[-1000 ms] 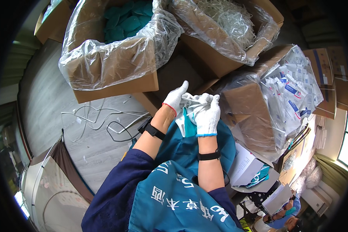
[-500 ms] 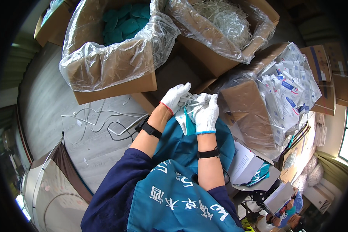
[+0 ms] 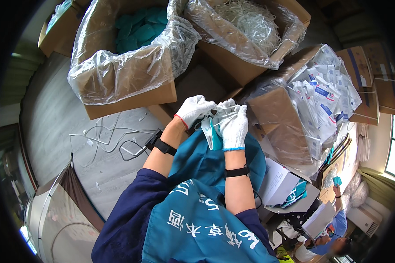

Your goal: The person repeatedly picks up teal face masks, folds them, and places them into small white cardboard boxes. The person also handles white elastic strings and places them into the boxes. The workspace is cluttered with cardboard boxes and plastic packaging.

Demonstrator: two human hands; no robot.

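My left hand point(image 3: 195, 111), in a white knit glove with a red cuff, pinches a thin white elastic strap point(image 3: 215, 107). My right hand point(image 3: 233, 130), gloved in white with a blue cuff, is closed with strap loops running across its fingers. Between the two hands hangs a folded teal face mask point(image 3: 210, 134) with a white inside, against the right hand's palm side. Fingers hide where the strap meets the mask. Both hands are above my teal apron point(image 3: 197, 164).
Ahead left, a plastic-lined carton point(image 3: 127, 87) holds teal mask pieces point(image 3: 140, 30). Another lined carton has white strips point(image 3: 250, 24). At right, a carton point(image 3: 276, 122) is filled with white packets point(image 3: 322, 94). Cables point(image 3: 103, 136) lie on the floor. A person point(image 3: 333, 232) sits lower right.
My left hand has drawn slightly left, and the strap stretches between my hands. The mask hangs nearly as before. The person at lower right has raised a hand with a teal piece.
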